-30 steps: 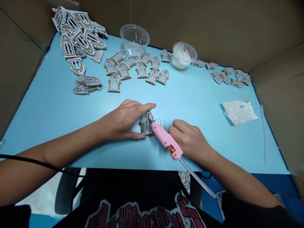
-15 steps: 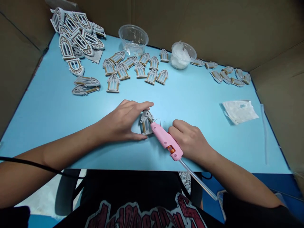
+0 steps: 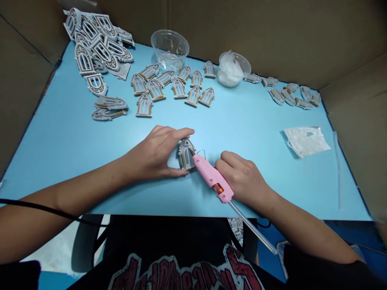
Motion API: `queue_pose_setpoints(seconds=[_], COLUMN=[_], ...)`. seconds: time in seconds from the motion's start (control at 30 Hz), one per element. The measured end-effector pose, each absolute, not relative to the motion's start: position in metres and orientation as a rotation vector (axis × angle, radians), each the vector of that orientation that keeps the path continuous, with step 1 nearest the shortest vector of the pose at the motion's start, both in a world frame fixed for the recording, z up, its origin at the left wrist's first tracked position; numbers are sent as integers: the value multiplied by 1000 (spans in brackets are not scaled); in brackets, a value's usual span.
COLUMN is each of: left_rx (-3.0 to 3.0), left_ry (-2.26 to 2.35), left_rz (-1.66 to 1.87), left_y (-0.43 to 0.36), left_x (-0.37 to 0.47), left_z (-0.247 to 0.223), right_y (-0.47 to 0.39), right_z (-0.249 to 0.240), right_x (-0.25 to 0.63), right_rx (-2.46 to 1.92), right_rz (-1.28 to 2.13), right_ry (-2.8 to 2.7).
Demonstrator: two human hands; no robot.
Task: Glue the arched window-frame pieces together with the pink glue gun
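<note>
Arched piece on blue surface, between hands | left hand grips it, thumb at base, fingers by peak | right hand closed round pink glue gun | piece looks light, stiff, trim likely brittle; hold outer edges, clear of nozzle

We see a plain pale-blue flat tabletop and a pink plastic glue gun with an orange part near its rear. The small arched window-shaped piece shows grey-white with gold-brown edging. Brown scrollwork patterns the large white arched frames. We find dark red, pale-outlined lettering on the black cloth shirt.
</note>
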State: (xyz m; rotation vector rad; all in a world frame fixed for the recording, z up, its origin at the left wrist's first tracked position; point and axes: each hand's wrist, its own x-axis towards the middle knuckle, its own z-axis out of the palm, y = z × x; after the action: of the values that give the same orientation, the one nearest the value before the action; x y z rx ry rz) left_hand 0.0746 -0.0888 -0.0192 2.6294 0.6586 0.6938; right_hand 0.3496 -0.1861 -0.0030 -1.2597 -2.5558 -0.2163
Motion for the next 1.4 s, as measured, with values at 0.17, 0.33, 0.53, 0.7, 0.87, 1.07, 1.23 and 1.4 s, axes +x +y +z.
queue_pose_setpoints(seconds=[0.17,0.33,0.53,0.7,0.87,1.07,1.23,1.4], left_rx=[2639,2659,2685,2684,2691,2755,2824,2896], left_ry=[642,656,654,638,624,570,567,569], left_rz=[696,741,748,791,820,911,911,934], left_y=[-88,-88,-88,-89,-89,-89,-89,-88], left_x=[75,78,79,80,81,82,81,81], left_z=[-19,-19,-17,-17,-18,-16,-15,-18], right_y=[-187,-187,-187,-187,-187,-187,-188,-192], right_z=[-3,-3,-3,-4,-5,-3,-3,-1], right_x=[348,345,344,345,344,344,342,341], right_rx=[-1277,-1289,-1296,-1298,-1298,-1304,-1295,-1301], right_rz=[-191,-191,-168,-175,-162,-107,-123,-145], right_ry=[-2548,-2506,-2509,-2510,-2499,-2495,-2491,-2491])
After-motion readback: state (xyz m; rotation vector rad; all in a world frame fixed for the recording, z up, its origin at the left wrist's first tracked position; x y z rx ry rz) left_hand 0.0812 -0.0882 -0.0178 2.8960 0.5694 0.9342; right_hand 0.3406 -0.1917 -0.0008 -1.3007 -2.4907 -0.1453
